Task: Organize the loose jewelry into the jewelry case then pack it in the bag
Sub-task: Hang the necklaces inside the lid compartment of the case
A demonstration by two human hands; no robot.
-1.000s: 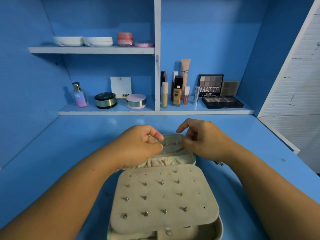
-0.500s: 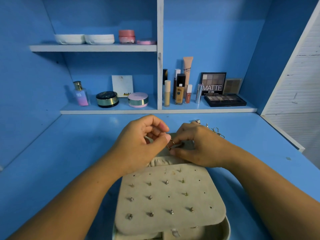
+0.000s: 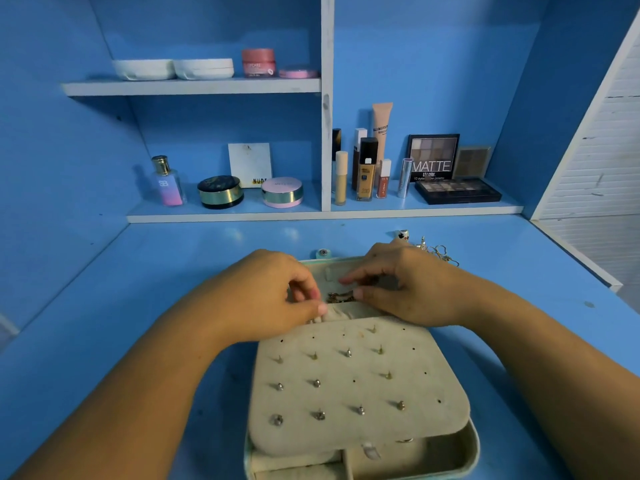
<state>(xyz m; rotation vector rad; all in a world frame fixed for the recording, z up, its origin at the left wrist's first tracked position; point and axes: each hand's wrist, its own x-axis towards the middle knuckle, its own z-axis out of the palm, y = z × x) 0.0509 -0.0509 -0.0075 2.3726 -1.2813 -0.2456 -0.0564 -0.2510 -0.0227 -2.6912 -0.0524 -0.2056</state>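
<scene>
— Where was the jewelry case [image 3: 472,443]?
— Open on the desk [image 3: 138,306]; a gold chain [image 3: 341,297] lay in its far half.
— And the hands?
— Left hand [image 3: 277,299] curled, pinching the pocket [image 3: 346,310] edge; right hand [image 3: 408,285] bent over the chain — grip unclear; loose jewelry [image 3: 438,252] just beyond it.

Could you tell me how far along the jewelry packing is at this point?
Done: stud earrings sit pinned in the panel of the jewelry case. In hand: a gold chain lies at the lid pocket, between the left hand, which seems to pinch the pocket's edge, and the right hand. Left: loose jewelry lies on the desk behind the right hand; the case is open, no bag in view.
</scene>
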